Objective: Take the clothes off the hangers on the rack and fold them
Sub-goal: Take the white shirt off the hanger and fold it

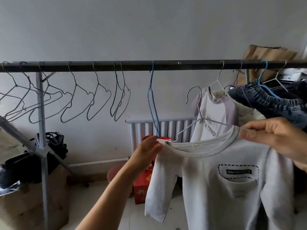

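A white long-sleeved shirt [221, 188] with a chest pocket hangs in front of me, off the rack bar [132, 65]. A white wire hanger [197, 110] sticks up out of its neck opening, hook free in the air. My left hand [147, 148] pinches the collar at the left shoulder, where the hanger's end pokes out. My right hand [275, 138] grips the collar on the right side. Behind it, a white and lilac shirt [214, 113] still hangs on the bar, with dark denim garments [272, 100] further right.
Several bare wire hangers [69, 98] hang along the left half of the bar, and a blue one [153, 100] in the middle. A radiator [162, 128], red boxes [141, 191] and a cardboard box [29, 205] stand behind the rack's grey post [42, 146].
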The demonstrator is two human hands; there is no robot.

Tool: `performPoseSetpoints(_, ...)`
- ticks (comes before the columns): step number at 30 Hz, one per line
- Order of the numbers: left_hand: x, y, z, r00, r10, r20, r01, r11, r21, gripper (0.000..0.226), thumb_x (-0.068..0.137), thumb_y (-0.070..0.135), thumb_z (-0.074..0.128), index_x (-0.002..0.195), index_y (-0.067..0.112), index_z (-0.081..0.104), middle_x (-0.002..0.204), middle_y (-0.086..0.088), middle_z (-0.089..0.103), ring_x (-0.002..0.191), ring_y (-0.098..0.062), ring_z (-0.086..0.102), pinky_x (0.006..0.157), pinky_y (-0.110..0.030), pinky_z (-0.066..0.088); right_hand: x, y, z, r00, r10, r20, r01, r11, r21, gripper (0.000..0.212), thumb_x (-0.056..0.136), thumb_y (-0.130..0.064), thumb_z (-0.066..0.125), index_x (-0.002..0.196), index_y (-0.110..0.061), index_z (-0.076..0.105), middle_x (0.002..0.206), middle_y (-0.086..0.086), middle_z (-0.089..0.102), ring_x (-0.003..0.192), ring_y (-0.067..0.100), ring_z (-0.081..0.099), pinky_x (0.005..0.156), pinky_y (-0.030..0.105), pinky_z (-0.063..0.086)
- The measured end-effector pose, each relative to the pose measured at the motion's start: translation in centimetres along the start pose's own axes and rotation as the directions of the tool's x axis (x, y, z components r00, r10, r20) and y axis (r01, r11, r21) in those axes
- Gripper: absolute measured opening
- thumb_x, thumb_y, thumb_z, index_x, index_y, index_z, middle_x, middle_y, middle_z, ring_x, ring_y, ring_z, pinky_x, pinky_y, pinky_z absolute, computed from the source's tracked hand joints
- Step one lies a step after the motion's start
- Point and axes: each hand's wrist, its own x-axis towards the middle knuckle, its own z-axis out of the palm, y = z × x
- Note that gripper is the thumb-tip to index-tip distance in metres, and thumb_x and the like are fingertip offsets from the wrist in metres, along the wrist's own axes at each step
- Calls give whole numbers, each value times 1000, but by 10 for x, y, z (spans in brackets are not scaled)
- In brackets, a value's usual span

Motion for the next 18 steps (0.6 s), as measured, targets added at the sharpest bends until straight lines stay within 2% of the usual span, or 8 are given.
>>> performPoseSetpoints(1, -3, 0, 0, 999, 22, 25, -21, 999, -36, 32, 100, 21, 53, 130, 14, 57, 126, -3, 62, 111, -14, 60, 89, -20, 53, -1, 1, -2, 1000, -22, 0, 22, 1000, 14, 39, 63, -49, 83, 84, -17, 79, 89, 10, 76, 79, 4, 68, 73, 4, 46)
performPoseSetpoints(3, -8, -4, 0, 999, 34, 39, -28, 989, -143, 19, 100, 21, 51, 111, 21, 67, 109, 0, 69, 100, -15, 66, 85, -25, 56, -5, 5, -5, 998, -59, 6, 59, 998, -4, 58, 51, -59, 86, 87, -14, 78, 88, 10, 76, 80, 6, 67, 74, 5, 46)
performPoseSetpoints(6, -18, -4, -1, 999, -36, 21, 40, 943, -330, 23, 96, 29, 55, 87, 16, 71, 78, 1, 67, 77, -16, 61, 69, -27, 51, -8, 6, -6, 998, -66, 8, 66, 998, 2, 63, 48, -59, 87, 89, -12, 78, 91, 14, 75, 82, 9, 65, 76, 5, 46)
performPoseSetpoints(9, -25, -1, -4, 999, -33, -13, 25, 907, -420, 26, 93, 31, 58, 85, 11, 71, 76, -4, 65, 74, -14, 57, 65, -24, 48, -8, 9, -3, 998, -52, 18, 52, 998, -19, 75, 42, -73, 82, 90, -16, 77, 89, 9, 75, 82, 7, 64, 76, 6, 46)
performPoseSetpoints(11, -28, 2, -8, 998, -9, -63, -19, 902, -432, 25, 96, 27, 57, 83, 14, 73, 75, 0, 67, 71, -9, 58, 63, -20, 48, -6, 11, 2, 998, -31, 50, 34, 997, -64, 71, 43, -74, 81, 95, -25, 76, 94, 3, 75, 88, 6, 67, 81, 10, 49)
performPoseSetpoints(13, -32, 5, -11, 994, 29, -109, -72, 908, -414, 28, 97, 26, 56, 76, 18, 73, 69, 5, 66, 67, -6, 56, 61, -19, 46, -1, 10, 13, 995, 0, 103, 12, 993, -116, 48, 61, -59, 82, 99, -31, 74, 96, -5, 75, 91, -1, 66, 83, 14, 51)
performPoseSetpoints(15, -36, 13, -13, 988, 52, -143, -101, 928, -360, 29, 96, 27, 57, 74, 18, 73, 68, 4, 64, 66, -8, 54, 62, -23, 45, 4, 7, 30, 995, -15, 102, 28, 992, -122, 17, 82, -33, 68, 98, -27, 73, 81, -15, 72, 78, -6, 62, 74, 7, 46)
performPoseSetpoints(18, -43, 23, -19, 983, 10, -181, -73, 935, -347, 35, 96, 35, 55, 83, 9, 75, 76, -7, 69, 73, -18, 59, 68, -31, 49, 9, 14, 46, 992, -120, 32, 123, 979, -160, 19, 94, -16, 56, 87, -22, 73, 61, -10, 57, 64, 2, 51, 63, 6, 40)
